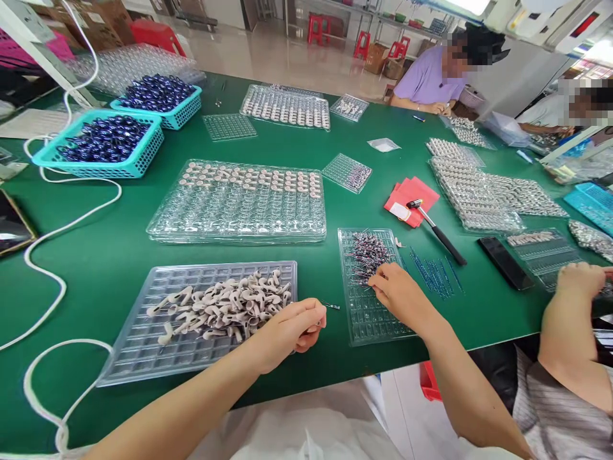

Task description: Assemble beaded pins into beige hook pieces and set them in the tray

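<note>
My left hand is closed above the right edge of a grey plastic tray. A small wired part sticks out from its fingertips on thin leads. Loose white earphone shells lie heaped in that tray, some with their stems hollow at the end. My right hand pinches at the near side of a pile of small wired parts, which lies on a clear blister tray. What exactly is between the right fingertips is too small to make out.
A clear tray partly filled with shells stands beyond. Blue baskets hold shiny dark-blue pieces. A hammer, red papers, blue strips and a phone lie to the right. A neighbour's arm reaches in there.
</note>
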Motion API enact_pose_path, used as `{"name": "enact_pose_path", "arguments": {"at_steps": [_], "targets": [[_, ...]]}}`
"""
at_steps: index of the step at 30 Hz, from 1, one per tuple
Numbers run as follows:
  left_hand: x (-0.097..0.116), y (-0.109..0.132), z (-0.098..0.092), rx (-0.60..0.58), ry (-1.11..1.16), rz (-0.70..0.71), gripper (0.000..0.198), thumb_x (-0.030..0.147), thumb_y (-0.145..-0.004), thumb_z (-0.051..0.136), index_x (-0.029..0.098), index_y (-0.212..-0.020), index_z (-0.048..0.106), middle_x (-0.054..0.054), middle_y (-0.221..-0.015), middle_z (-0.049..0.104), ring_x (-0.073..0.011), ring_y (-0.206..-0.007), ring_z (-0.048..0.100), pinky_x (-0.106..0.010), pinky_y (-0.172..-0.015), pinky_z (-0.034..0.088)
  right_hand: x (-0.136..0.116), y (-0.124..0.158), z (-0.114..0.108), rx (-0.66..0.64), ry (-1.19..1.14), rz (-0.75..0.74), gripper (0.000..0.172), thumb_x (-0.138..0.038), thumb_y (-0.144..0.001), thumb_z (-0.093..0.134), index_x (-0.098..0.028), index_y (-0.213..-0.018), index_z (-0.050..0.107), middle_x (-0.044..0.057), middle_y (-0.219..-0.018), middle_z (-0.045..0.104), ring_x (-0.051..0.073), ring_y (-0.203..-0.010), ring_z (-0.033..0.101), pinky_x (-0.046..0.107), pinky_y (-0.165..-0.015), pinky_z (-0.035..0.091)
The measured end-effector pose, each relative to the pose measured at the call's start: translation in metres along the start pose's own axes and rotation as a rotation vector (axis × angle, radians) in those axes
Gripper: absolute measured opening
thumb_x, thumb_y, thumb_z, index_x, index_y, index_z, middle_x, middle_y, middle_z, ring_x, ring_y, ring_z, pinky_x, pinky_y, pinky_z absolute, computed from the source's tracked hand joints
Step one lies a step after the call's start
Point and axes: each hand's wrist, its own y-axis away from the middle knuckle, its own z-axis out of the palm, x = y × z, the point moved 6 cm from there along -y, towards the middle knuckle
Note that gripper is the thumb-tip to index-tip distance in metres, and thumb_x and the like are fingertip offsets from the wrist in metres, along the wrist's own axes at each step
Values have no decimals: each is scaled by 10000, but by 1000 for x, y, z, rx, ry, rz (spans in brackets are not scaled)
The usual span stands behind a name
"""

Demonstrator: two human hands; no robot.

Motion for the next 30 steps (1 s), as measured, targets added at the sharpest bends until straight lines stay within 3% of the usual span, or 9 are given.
{"name": "enact_pose_path", "arguments": {"at_steps": [5,10,17,24,27,30], "targets": [[-1,-1,0,-13,-31,-12,369,497,-829,566,159,-760,434,84,-530,319,-13,-479,241,-166,-474,153,-3,-6,-10,-18,-33,-81,120,-76,-889,558,-159,-879,645,81,-915,548,203,-867,487,349,-784,462],[2,2,-1,21,-153,24,419,550,-810,584,169,-769,414,89,-529,332,-18,-491,236,-170,-485,168,-14,3,-23,93,-234,-3,108,-68,-891,540,-170,-911,569,67,-965,567,197,-918,517,374,-848,451],[6,6,-3,170,-481,115,339,461,-811,637,146,-921,579,66,-628,383,-40,-584,322,-176,-556,247,-55,21,-22,153,-539,166,99,-125,-961,473,-215,-990,503,20,-946,605,156,-869,559,303,-779,449],[9,5,-4,218,-563,175,402,446,-817,644,163,-1103,640,66,-618,349,-51,-572,297,-181,-552,242,-92,12,-13,228,-780,122,113,-123,-970,469,-219,-1002,520,17,-936,579,116,-832,562,243,-752,459],[11,5,-5,261,-642,183,342,408,-845,610,166,-1082,659,46,-642,423,-53,-572,335,-182,-551,263,-93,7,-10,256,-778,132,101,-132,-975,474,-216,-1003,524,20,-942,582,114,-825,565,241,-751,457],[13,5,-6,295,-779,270,275,372,-890,541,155,-998,671,-9,-774,556,-58,-618,415,-183,-583,319,-95,4,-7,204,-797,104,110,-134,-980,473,-217,-1018,534,17,-937,583,110,-840,570,235,-762,458]]}}
